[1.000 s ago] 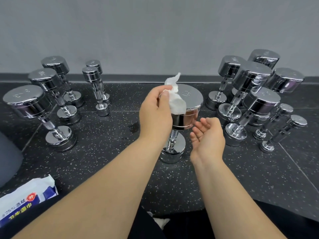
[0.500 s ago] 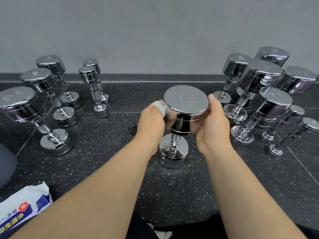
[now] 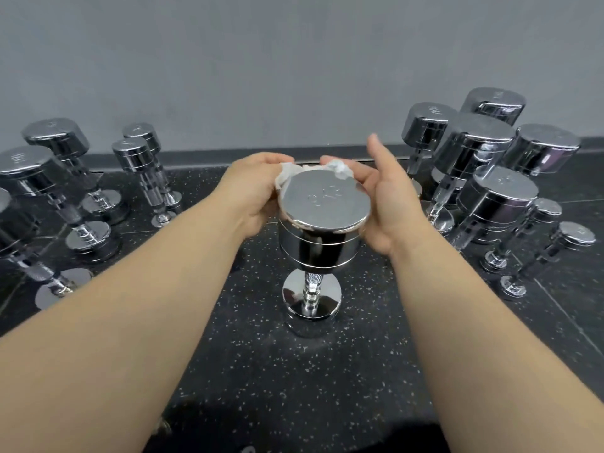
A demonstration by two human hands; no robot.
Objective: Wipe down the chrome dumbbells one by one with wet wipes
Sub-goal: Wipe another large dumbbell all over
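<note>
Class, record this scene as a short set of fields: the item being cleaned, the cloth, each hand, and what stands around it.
Item: centre dumbbell, upright on one end on the speckled floor
Cloth: wet wipe, bunched along the top head's far rim
Left hand: grips the wipe's left end
Right hand: cups the head's right side, fingers on the wipe's right end, thumb raised
Around: more chrome dumbbells standing to the left and right, by a grey wall
</note>
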